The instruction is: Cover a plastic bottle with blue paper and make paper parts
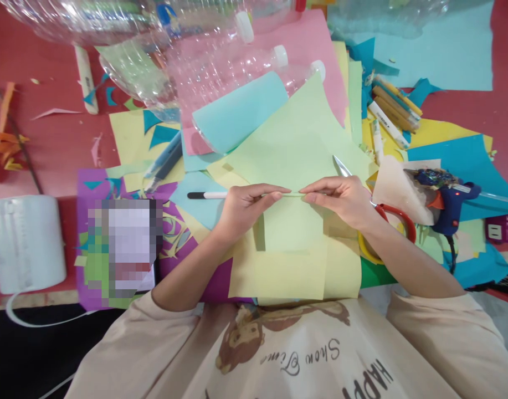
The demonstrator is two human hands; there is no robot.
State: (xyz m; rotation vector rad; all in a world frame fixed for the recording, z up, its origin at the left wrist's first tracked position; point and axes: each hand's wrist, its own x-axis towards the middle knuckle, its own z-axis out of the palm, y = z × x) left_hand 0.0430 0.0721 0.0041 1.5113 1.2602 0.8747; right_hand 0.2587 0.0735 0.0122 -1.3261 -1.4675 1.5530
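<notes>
My left hand [245,206] and my right hand [340,200] each pinch one end of a folded edge of a light green paper sheet [293,224], fingertips almost meeting in the middle. The folded sheet hangs down from the crease over a pale yellow sheet [278,274]. A larger light green sheet [295,144] lies behind it. Scissors with red and yellow handles [397,219] lie under my right wrist, their blade tip showing above my right hand.
Clear plastic bottles [220,66] lie at the back. A blue glue gun [451,202] sits at the right, markers [393,108] behind it. A black-capped white pen [206,195] lies left of my left hand. A white roll [27,241] stands at far left among coloured paper scraps.
</notes>
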